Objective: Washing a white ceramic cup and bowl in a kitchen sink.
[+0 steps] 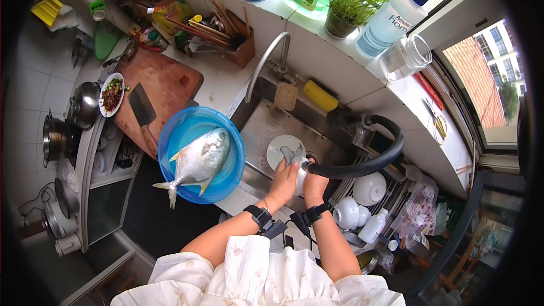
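Note:
Both hands are over the near edge of a steel sink, beneath the end of a black faucet hose. My left hand touches a grey, cloth-like item; its exact kind and the hold on it cannot be told. My right hand is around the side of a white rounded dish, partly hidden by the hose and fingers. Below them in the sink lies a white plate. Left of the hands, a whole silvery fish rests in a blue plastic basin, its tail over the rim.
A cleaver lies on a wooden cutting board, beside a plate of food. White bowls and a white bottle stand at the right on a rack. A curved steel faucet arches over the sink.

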### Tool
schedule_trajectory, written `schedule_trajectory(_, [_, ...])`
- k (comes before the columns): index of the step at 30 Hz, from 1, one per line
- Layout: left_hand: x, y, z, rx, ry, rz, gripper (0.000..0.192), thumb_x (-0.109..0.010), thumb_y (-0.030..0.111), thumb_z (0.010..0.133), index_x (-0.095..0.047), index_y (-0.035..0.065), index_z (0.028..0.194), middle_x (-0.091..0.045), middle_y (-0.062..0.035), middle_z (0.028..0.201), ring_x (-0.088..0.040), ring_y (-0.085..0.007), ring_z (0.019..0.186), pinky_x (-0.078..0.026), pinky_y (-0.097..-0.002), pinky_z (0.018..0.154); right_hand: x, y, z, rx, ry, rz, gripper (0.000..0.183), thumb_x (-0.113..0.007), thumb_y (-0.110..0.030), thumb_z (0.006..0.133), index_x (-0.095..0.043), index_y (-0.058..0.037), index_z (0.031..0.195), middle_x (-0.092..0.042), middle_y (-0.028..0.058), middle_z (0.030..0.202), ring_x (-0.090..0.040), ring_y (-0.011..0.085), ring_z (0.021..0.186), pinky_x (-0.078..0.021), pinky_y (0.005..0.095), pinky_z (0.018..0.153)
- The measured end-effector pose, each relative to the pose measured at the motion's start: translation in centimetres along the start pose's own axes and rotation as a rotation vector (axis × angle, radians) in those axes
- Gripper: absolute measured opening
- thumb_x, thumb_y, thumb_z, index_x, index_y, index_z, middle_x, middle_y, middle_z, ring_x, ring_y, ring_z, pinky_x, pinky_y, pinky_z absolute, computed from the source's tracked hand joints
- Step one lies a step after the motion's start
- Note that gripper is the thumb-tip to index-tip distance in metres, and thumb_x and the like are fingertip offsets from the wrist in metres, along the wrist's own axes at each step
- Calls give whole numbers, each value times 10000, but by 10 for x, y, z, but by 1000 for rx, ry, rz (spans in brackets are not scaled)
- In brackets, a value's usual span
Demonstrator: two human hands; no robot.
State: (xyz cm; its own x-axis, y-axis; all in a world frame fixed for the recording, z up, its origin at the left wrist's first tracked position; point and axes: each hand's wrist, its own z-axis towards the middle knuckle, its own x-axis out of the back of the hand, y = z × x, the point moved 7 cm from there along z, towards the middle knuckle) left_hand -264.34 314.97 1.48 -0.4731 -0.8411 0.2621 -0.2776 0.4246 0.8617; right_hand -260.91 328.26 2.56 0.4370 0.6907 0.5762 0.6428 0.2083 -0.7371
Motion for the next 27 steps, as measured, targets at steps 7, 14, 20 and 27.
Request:
schedule_trajectory(7, [-1, 53, -28, -269, 39, 348, 458, -342, 293, 959, -445, 26, 1317, -306, -204, 1433, -217, -383, 1350, -169, -519, 1093, 14, -32, -15, 119, -17, 166, 212, -571, -131, 870, -638, 32, 753, -646, 147, 689, -618, 235, 666, -458, 364, 630])
schedule_trajectory(14, [9, 17, 13, 39, -41, -182, 389, -400, 266, 958, -492, 24, 1249, -532, -177, 1200, -515, -296, 1095, -404, -401, 920, 17, 1, -12, 100, 61, 340, 205, -637, -135, 858, -655, 47, 766, -649, 69, 677, -588, 126, 645, -446, 294, 599])
schedule_trajectory(20, [-15, -22, -10, 657, 45, -1223, 514, -262, 438, 999, -411, 61, 1316, -518, -115, 1276, -497, -245, 1187, -404, -386, 1009, -2, 16, -6, -350, -23, 872, 266, -570, -262, 922, -637, -15, 991, -650, 62, 910, -603, 152, 816, -470, 296, 751])
schedule_trajectory(27, [5, -52, 4, 513, 326, -1157, 505, -322, 410, 998, -471, 3, 1257, -555, -111, 1237, -538, -212, 1128, -420, -369, 972, -38, 18, -23, -528, -186, 1166, 344, -469, -325, 963, -551, -32, 1123, -616, 93, 1089, -588, 220, 1015, -466, 361, 899])
